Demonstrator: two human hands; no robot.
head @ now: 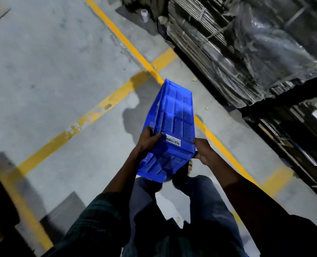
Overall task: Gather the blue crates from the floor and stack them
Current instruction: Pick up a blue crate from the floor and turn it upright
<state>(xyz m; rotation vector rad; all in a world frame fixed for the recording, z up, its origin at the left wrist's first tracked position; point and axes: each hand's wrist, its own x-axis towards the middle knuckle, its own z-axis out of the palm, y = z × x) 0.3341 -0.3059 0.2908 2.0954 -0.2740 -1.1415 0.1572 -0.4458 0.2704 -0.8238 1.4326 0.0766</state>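
Jutting forward from both hands' grip: blue crate (172, 127)

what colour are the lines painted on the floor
Yellow lines on grey concrete, clearest in the head view.

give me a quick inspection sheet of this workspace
surface: grey concrete floor with yellow painted lines
job's things: one blue crate, held off the floor, tilted, barcode label on it; no stack in view
clutter: small white container by the line
grippers: left hand and right hand grip the crate's near end, fingers curled on it
cables: nothing seen
surroundings: strapped flat cardboard bundles to the right, partly under plastic wrap
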